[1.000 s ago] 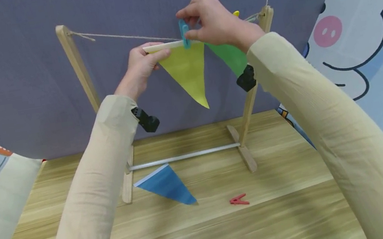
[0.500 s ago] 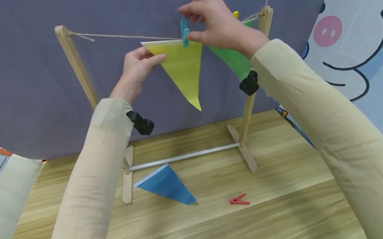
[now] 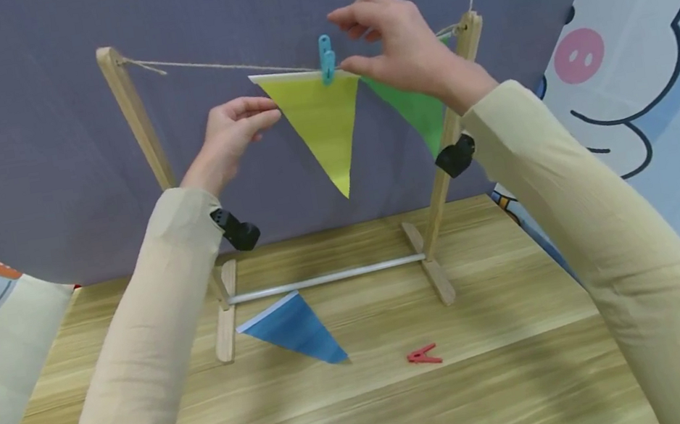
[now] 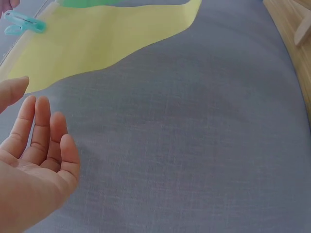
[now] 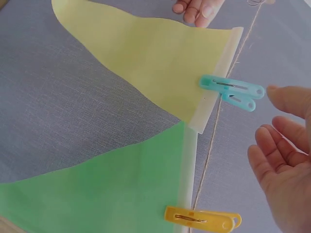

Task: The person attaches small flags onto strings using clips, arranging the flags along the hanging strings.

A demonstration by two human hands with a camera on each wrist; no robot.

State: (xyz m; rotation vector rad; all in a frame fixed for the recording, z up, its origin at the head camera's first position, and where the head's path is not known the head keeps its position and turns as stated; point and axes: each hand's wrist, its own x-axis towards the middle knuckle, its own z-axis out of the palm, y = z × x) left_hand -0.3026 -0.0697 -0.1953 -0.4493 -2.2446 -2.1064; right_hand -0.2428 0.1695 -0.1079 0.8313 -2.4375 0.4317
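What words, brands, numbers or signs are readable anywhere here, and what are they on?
None can be read.
The yellow flag, green flag and blue flag show no writing.
The turquoise clothespin shows no legible label.
The left wrist's black camera: any marking is too small to read.
The cartoon cloth shows pictures only.

The left hand (image 3: 232, 131) is drawing back from the yellow pennant (image 3: 324, 115), the right hand (image 3: 403, 41) is releasing the blue clothespin (image 3: 327, 58) and easing away, and the pennant's lower tip is swinging leftward.
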